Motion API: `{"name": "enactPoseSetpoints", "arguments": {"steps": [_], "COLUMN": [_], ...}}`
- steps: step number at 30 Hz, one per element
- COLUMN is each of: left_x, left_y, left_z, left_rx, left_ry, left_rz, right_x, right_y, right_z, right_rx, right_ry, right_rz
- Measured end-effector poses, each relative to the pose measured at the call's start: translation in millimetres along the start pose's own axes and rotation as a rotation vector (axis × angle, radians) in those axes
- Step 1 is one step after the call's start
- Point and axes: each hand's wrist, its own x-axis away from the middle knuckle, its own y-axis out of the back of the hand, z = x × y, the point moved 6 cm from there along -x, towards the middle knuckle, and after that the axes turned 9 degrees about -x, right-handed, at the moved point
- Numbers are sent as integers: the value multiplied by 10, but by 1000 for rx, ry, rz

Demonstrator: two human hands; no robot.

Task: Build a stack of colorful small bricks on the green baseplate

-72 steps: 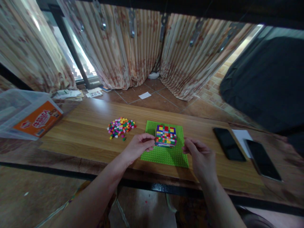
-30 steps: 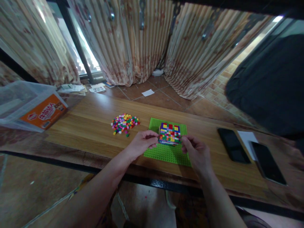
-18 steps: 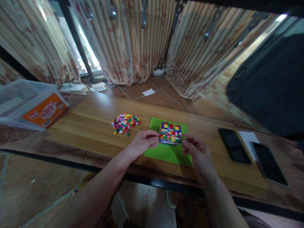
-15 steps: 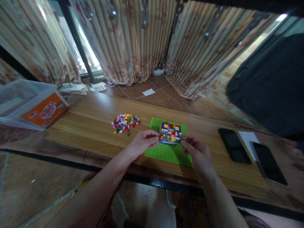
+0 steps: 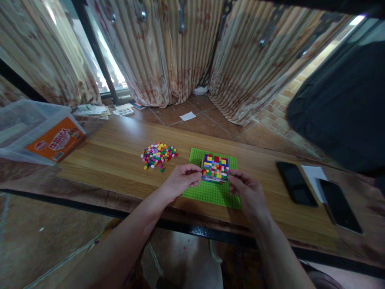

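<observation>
A squarish block built of small multicoloured toy bricks sits on the upper part of a green studded baseplate. At its left side is my left hand, thumb and fingers bent together with the tips against the block's near left corner. My right hand has its thumb and forefinger at the near right corner, the other fingers curled. The block's top shows red, yellow, white, blue and green bricks, and a pale layer shows along its front edge. Whether a loose brick lies between the fingertips is too small to see.
A pile of loose bricks lies on the wooden board left of the baseplate. A clear plastic bin with an orange label stands at far left. Two black phones, one of them here, and white paper lie at right.
My right hand has moved slightly left, closing its fingertips onto the block's right corner. My left hand and the block look nearly unchanged.
</observation>
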Motion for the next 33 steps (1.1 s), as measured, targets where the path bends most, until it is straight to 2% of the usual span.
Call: {"name": "enactPoseSetpoints", "arguments": {"steps": [10,15,17,19,22,28,33], "left_x": [-28,-47,-67,-94,-151,-358,-403], "left_y": [-15,24,62,112,127,-107,-308], "left_z": [2,1,3,-13,-45,36,34], "left_rx": [26,25,-5,-63,-150,-180,-276], "left_ry": [-19,-30,-44,-90,-180,-198,-238], "left_rz": [-28,-60,-117,-223,-360,-357,-359], "right_x": [0,-34,-76,-123,-207,-345,-343], "right_y": [-41,63,130,139,13,-285,-382], "right_z": [-36,-15,28,63,30,-197,-260], "right_rx": [-60,-144,-171,-170,-155,-95,17], "right_ry": [-35,-53,36,148,219,144,210], "right_rz": [-5,-34,-99,-134,-103,-74,-49]}}
